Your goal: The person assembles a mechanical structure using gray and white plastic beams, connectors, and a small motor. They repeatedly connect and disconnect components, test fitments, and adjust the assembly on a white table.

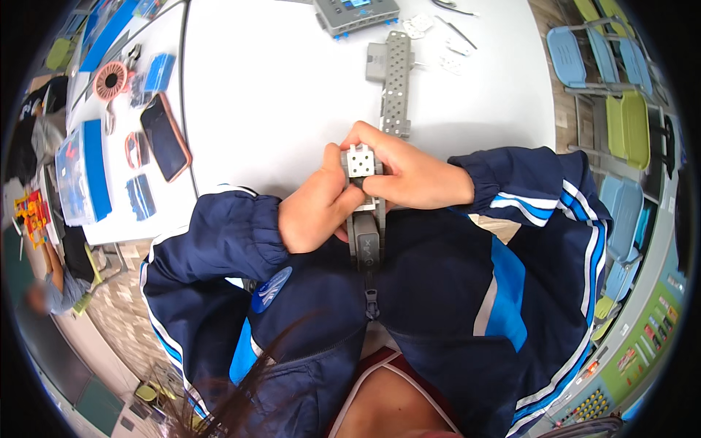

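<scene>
Both hands are closed around a grey plastic building-kit assembly at the table's near edge, close to my body. My left hand [312,210] grips its left side, thumb pressed against the middle. From the other side my right hand [416,174] wraps over it, fingers bent around the top. Between them shows a white perforated connector piece [361,162]. A grey motor-like block [366,244] sticks out of the assembly toward me. Just beyond my right hand, a long grey perforated beam [396,84] lies on the table; whether it joins the held assembly I cannot tell.
A grey controller box [358,16] with a lit screen stands at the far side of the white table [270,87]. Small white parts [418,26] lie right of it. At left are a phone [166,136], a pink fan [110,80] and a clear-and-blue box [82,173].
</scene>
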A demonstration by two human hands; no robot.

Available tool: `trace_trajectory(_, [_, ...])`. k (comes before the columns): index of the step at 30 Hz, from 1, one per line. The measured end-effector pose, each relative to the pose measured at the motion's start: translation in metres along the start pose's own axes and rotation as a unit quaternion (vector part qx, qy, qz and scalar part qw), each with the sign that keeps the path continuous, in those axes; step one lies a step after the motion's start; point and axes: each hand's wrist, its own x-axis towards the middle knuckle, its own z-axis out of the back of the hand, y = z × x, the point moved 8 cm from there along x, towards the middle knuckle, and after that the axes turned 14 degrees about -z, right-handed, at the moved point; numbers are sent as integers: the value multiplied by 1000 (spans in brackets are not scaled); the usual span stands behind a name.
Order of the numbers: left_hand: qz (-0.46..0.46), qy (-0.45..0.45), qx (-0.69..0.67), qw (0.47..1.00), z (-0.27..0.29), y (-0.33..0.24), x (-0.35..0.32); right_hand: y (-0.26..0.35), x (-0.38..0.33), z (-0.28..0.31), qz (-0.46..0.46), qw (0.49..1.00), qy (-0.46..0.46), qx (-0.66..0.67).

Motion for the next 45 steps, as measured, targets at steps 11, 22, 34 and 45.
trace_trajectory(11, [18,-30,-31,999,-14,23,-17,-25,-18,-13,-69,995,-38,67])
trace_trajectory(22, [-82,-175,-57,979,38,-5,4,-18,-55,-15,75,990,-117,-4])
trace_trajectory(34, [-286,-70,5,956,12,-38,-3,-6,-43,-7,122,981,-153,5])
trace_trajectory(45, [-253,-96,-94,958,-9,-31,-19,-7,-52,-32,99,975,-160,-118])
